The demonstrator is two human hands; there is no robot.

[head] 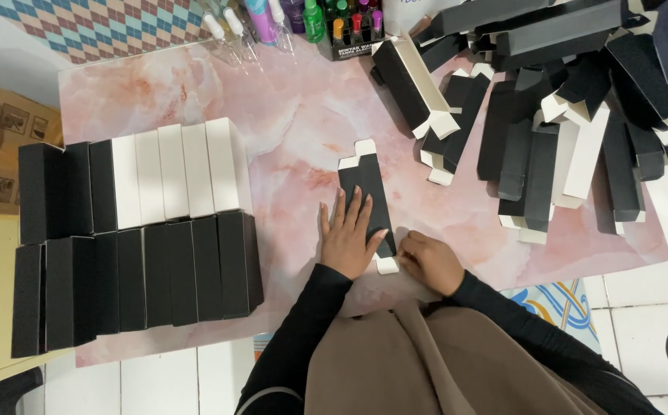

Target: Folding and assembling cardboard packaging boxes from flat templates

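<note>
Carton: I see a flat black carton blank lying lengthwise on the pink marble tabletop, just ahead of me.
Left hand: left hand open, palm pressing it flat.
Right hand: right hand curled, pinching the white end flap.
Left side: finished boxes rowed tidily.
Right side: unfolded blanks heaped within reach.

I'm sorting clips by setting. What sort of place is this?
Probably a small home packing workspace: a pink marble-patterned low table on white floor tiles, neat rows of folded black and white cardboard boxes, a heap of unfolded ones.
</note>
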